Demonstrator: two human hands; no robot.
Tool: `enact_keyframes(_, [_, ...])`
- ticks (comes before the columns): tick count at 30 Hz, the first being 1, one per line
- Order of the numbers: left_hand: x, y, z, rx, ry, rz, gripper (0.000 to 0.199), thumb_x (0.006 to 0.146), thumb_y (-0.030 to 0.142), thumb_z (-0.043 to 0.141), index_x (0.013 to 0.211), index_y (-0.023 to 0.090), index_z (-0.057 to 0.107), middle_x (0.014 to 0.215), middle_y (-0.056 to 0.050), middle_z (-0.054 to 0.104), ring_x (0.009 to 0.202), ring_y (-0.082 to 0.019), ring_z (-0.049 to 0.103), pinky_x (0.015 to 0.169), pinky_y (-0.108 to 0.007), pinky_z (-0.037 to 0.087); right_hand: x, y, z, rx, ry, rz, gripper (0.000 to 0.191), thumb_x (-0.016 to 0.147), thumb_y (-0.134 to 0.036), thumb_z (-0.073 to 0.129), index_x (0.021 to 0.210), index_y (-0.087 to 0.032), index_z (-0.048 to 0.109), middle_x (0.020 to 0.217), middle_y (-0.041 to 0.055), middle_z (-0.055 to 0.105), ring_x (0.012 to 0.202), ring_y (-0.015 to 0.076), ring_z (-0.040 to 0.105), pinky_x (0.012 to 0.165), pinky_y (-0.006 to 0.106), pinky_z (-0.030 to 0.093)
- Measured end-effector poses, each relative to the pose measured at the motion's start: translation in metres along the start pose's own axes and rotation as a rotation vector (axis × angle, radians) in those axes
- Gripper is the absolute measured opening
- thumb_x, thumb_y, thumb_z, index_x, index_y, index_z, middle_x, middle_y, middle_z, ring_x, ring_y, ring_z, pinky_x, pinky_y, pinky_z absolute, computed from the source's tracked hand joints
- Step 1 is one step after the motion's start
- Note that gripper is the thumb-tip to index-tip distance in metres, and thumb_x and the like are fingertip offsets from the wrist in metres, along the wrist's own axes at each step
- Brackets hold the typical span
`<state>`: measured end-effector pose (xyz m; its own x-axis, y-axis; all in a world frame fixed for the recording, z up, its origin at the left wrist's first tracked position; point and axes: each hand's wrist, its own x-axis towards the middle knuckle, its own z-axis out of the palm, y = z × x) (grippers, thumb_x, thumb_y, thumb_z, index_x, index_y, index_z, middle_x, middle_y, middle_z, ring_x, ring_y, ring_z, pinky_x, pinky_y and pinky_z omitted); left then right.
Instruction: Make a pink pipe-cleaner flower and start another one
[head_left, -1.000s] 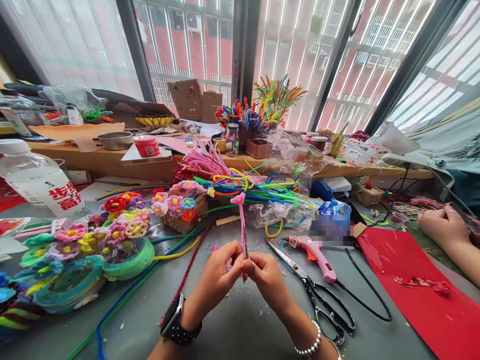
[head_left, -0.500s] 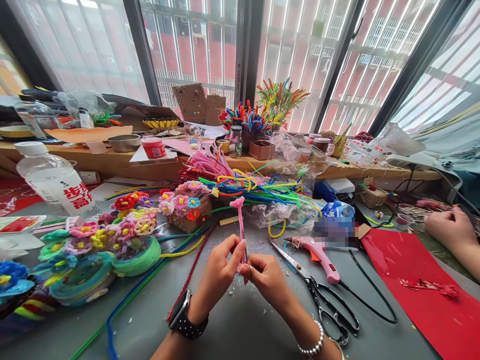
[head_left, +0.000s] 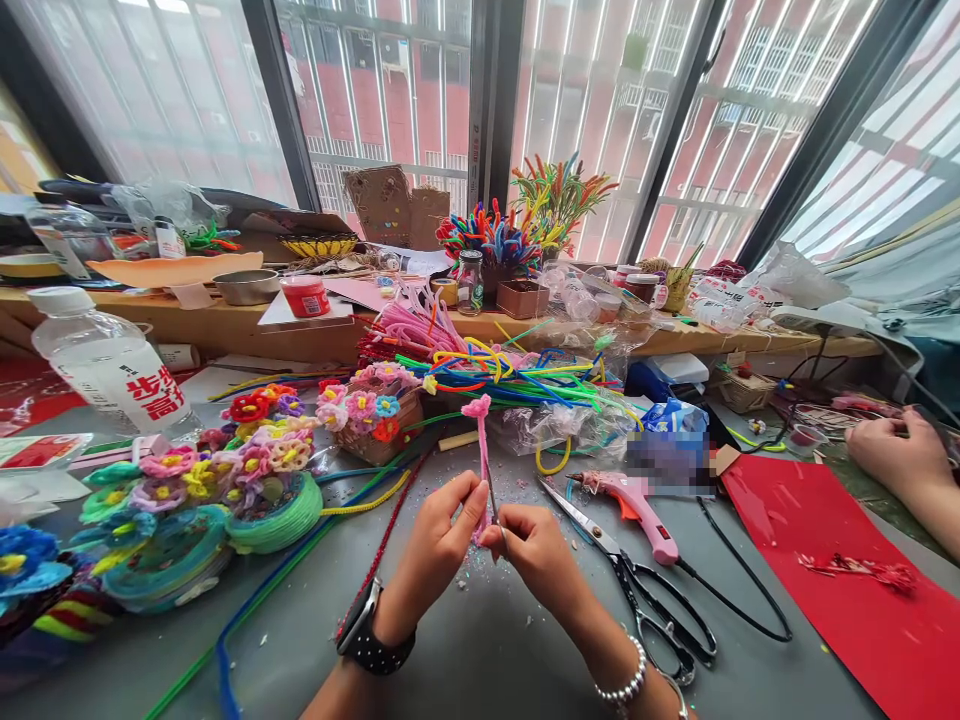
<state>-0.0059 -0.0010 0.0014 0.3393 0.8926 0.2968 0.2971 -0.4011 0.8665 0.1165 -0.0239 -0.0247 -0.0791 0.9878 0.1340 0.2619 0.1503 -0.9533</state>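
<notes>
Above the grey table, my left hand (head_left: 448,535) pinches a pink pipe cleaner (head_left: 482,440) between thumb and fingers. It stands upright, its top bent into a small fluffy tip, and its lower end hangs below the fingers. My right hand (head_left: 536,555) is closed on small metal scissors (head_left: 491,492). Their narrow blades point up beside the pipe cleaner, and the fingers cover most of the handles. Bits of pink fuzz and glitter lie on the table (head_left: 480,640) beneath. Larger black-handled scissors (head_left: 626,570) rest to the right, near a pink glue gun (head_left: 637,510).
Pipe-cleaner flowers (head_left: 247,455) and a water bottle (head_left: 109,365) stand on the left. Bundled pipe cleaners (head_left: 495,370) lie ahead, below a cluttered wooden ledge (head_left: 330,340). A red sheet (head_left: 832,560) and another person's hand (head_left: 896,450) are at right.
My right hand has shifted slightly to the right, and more of the scissor blades shows beside the pipe cleaner. My left hand keeps its pinch in nearly the same place.
</notes>
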Motion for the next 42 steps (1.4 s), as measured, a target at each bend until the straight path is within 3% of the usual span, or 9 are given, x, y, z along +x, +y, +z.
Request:
enact_keyframes(10, [-0.001, 0.0, 0.001, -0.004, -0.084, 0.006, 0.028, 0.082, 0.031, 0.034, 0.057, 0.018, 0.034, 0.056, 0.004, 0.035, 0.053, -0.009, 0.034, 0.053, -0.022, 0.028, 0.0, -0.003, -0.004, 0.113, -0.143, -0.026, 0.062, 0.058, -0.075, 0.036, 0.049, -0.015, 0.044, 0.049, -0.0023, 0.039, 0.048, 0.0083, 0.032, 0.045, 0.021, 0.023])
enact_keyframes(18, [0.0, -0.005, 0.002, 0.018, -0.037, 0.001, 0.028, 0.082, 0.031, 0.033, 0.058, 0.018, 0.031, 0.056, 0.005, 0.033, 0.053, -0.009, 0.031, 0.052, -0.022, 0.026, 0.0, 0.0, 0.0, 0.036, -0.018, 0.031, 0.054, 0.064, -0.066, 0.045, 0.044, -0.016, 0.04, 0.044, -0.0033, 0.037, 0.044, 0.0075, 0.03, 0.044, 0.021, 0.023])
enact_keyframes(25, [0.0, 0.0, -0.001, 0.02, -0.113, 0.024, 0.028, 0.081, 0.03, 0.035, 0.056, 0.018, 0.034, 0.055, 0.004, 0.035, 0.053, -0.009, 0.033, 0.052, -0.022, 0.027, 0.001, 0.0, -0.006, 0.102, -0.155, -0.006, 0.06, 0.058, -0.075, 0.036, 0.05, -0.016, 0.042, 0.049, -0.0028, 0.037, 0.047, 0.0083, 0.031, 0.045, 0.021, 0.023])
enact_keyframes(33, [0.002, -0.001, -0.002, 0.021, -0.09, 0.011, 0.029, 0.081, 0.031, 0.034, 0.056, 0.018, 0.033, 0.055, 0.004, 0.033, 0.053, -0.009, 0.033, 0.051, -0.022, 0.028, 0.002, 0.001, -0.006, 0.056, -0.04, 0.044, 0.055, 0.06, -0.069, 0.046, 0.044, -0.016, 0.04, 0.045, -0.0032, 0.037, 0.044, 0.0075, 0.029, 0.043, 0.021, 0.023])
enact_keyframes(39, [0.001, 0.0, 0.0, 0.063, -0.122, 0.029, 0.029, 0.081, 0.03, 0.033, 0.056, 0.018, 0.033, 0.055, 0.004, 0.036, 0.053, -0.009, 0.034, 0.051, -0.022, 0.027, 0.003, 0.004, -0.008, 0.131, -0.165, -0.009, 0.058, 0.06, -0.073, 0.039, 0.05, -0.016, 0.043, 0.048, -0.0032, 0.036, 0.047, 0.0078, 0.029, 0.044, 0.021, 0.022])
enact_keyframes(42, [0.0, 0.001, 0.0, 0.069, -0.134, 0.032, 0.029, 0.081, 0.031, 0.033, 0.056, 0.018, 0.033, 0.054, 0.004, 0.035, 0.053, -0.01, 0.034, 0.051, -0.022, 0.027, 0.003, 0.005, -0.01, 0.115, -0.155, -0.008, 0.057, 0.06, -0.072, 0.041, 0.049, -0.016, 0.041, 0.048, -0.0034, 0.035, 0.047, 0.0077, 0.028, 0.044, 0.021, 0.022])
